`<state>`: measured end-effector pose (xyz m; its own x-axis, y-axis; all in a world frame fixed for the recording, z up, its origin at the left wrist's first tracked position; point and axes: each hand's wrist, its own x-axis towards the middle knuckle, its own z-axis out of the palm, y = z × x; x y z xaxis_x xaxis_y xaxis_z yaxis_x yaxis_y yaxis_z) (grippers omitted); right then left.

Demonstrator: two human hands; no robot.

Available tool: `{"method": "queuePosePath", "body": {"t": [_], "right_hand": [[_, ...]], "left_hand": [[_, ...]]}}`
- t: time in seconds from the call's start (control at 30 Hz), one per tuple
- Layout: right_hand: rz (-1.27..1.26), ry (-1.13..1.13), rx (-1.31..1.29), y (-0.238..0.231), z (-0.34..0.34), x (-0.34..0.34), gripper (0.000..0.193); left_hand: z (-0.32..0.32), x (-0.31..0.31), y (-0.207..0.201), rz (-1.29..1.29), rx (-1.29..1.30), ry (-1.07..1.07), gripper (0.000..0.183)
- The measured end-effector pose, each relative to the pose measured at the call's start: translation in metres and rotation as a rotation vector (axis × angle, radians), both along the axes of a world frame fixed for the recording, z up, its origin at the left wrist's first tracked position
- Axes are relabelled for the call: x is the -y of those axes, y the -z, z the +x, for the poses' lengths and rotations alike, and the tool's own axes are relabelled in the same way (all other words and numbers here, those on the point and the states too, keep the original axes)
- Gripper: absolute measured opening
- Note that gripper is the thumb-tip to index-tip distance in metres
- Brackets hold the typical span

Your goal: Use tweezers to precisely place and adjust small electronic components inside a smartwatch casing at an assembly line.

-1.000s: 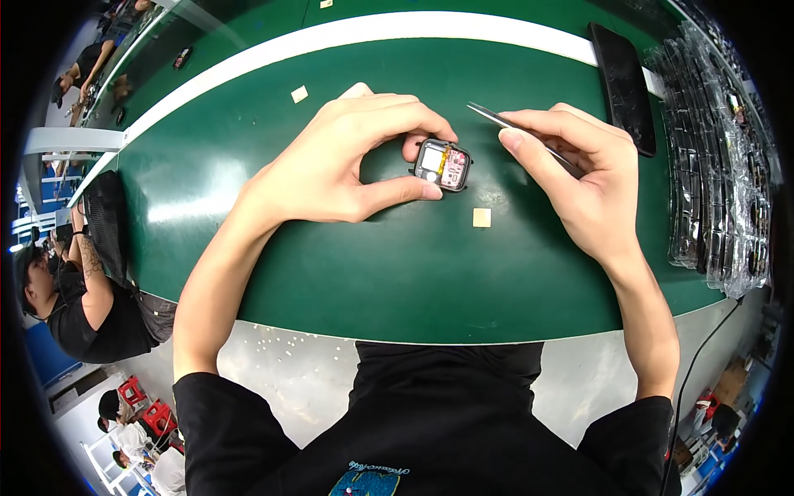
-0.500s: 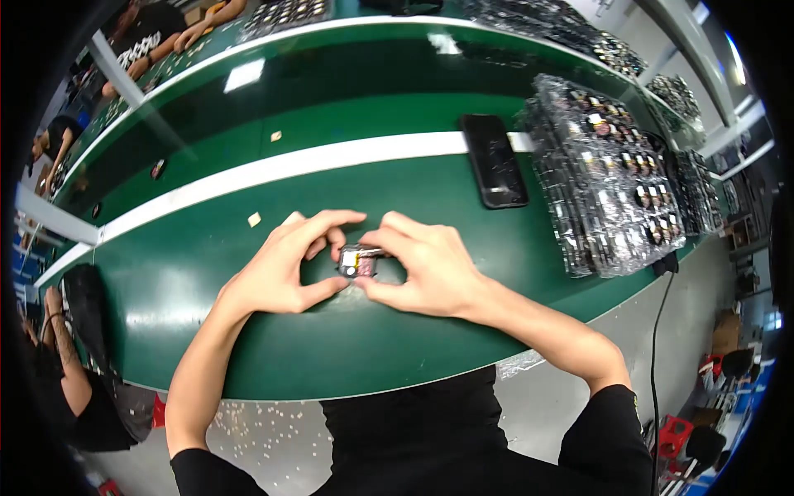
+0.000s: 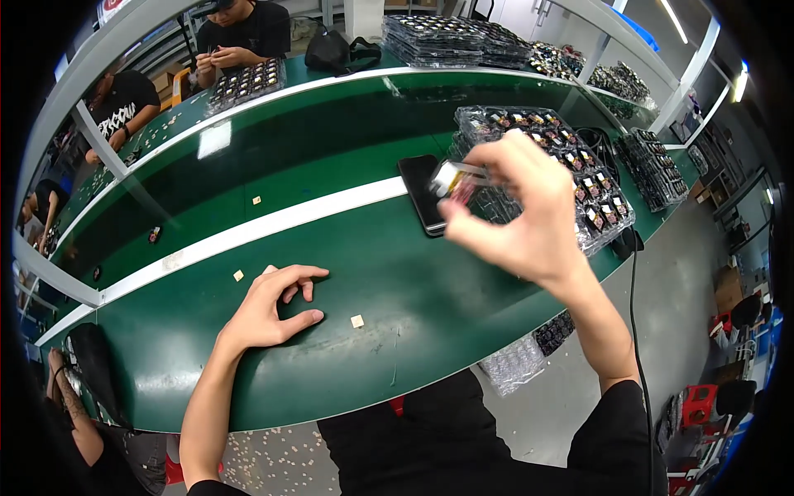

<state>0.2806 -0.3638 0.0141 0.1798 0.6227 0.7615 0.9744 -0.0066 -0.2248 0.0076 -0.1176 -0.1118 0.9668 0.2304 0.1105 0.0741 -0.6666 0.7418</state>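
Note:
My right hand point(image 3: 533, 211) is raised over the right side of the green bench, gripping a small electronic module point(image 3: 449, 178) between thumb and fingers. The module has a pale silvery face with yellow and reddish parts, blurred by motion. A thin metallic strip by the fingers is too smeared to name. Beneath it lies a black phone point(image 3: 426, 219), and just beyond stands a stack of clear plastic trays point(image 3: 610, 236) holding several similar modules. My left hand point(image 3: 269, 310) rests on the bench, fingers apart and nothing in it. A small pale square point(image 3: 356, 321) lies to its right.
More pale squares point(image 3: 238, 275) dot the green bench point(image 3: 331, 372). A white strip point(image 3: 248, 219) runs along it. Another tray stack point(image 3: 653, 178) stands far right, near a hanging black cable point(image 3: 635, 331). Co-workers point(image 3: 248, 41) sit across the bench; a black bag point(image 3: 95, 364) lies left.
My right hand has lifted the module away from my left hand, up and right toward the tray stack. My left hand stays on the bench, now empty. A pale square shows where both hands were.

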Motion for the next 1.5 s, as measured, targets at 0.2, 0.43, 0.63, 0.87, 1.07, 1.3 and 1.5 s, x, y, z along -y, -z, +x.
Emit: {"method": "queuePosePath", "body": {"t": [0.2,0.43,0.63,0.87,1.07,1.3,1.5], "right_hand": [[-0.26,0.712,-0.121,-0.01,0.099,0.044,0.052],[-0.501,0.748,-0.341,-0.015,0.121,0.062,0.062],[-0.458,0.636,-0.327,-0.013,0.149,0.028,0.047],[-0.478,0.663,-0.271,-0.001,0.169,0.015,0.043],[-0.318,0.153,-0.57,-0.023,0.085,0.025,0.023],[-0.558,-0.288,-0.743,0.032,-0.049,-0.008,0.018],[-0.428,-0.309,-0.718,0.12,-0.042,-0.063,0.018]], "left_hand": [[0.008,0.002,0.003,0.023,0.026,0.026,0.056],[0.004,0.004,0.004,0.042,0.02,0.009,0.052],[0.004,0.0,0.005,-0.02,0.006,-0.01,0.048],[0.002,-0.004,0.012,0.023,0.121,0.016,0.045],[0.007,-0.013,0.011,-0.035,0.178,-0.028,0.033],[-0.017,-0.126,0.026,0.607,0.21,-0.687,0.044],[-0.058,-0.227,0.052,0.595,-0.043,-1.172,0.061]]}}
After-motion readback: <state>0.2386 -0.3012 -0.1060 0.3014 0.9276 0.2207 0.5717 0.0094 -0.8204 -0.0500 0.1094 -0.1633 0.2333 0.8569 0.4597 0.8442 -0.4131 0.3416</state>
